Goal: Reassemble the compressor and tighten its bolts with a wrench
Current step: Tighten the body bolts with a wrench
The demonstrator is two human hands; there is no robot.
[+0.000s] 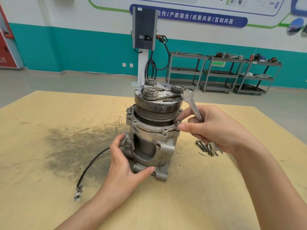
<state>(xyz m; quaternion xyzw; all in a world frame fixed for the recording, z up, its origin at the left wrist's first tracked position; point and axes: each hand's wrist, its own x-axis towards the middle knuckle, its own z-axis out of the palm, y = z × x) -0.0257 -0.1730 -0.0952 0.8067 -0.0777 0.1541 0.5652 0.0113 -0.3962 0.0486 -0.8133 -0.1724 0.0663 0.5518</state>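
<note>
compressor (pixel 154 130): stood upright at frame centre on table (pixel 49 205), pulley end up.
left hand (pixel 126 165): fingers wrapped round lower housing, steadying.
right hand (pixel 214 130): wrench (pixel 192 105) clasped, fingertips at flange bolt (pixel 178 122).
axis: wrench shaft held steeply, head up; bolt just left of fingertips.
spare bolts (pixel 204 146): lying on table below right hand.

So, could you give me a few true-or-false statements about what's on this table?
1. The compressor stands upright on the table. True.
2. The right hand holds a screwdriver. False: it holds a wrench.
3. The left hand grips the compressor's lower housing. True.
4. The spare bolts lie left of the compressor. False: they lie to its right.
5. A black cable lies on the table. True.
</note>
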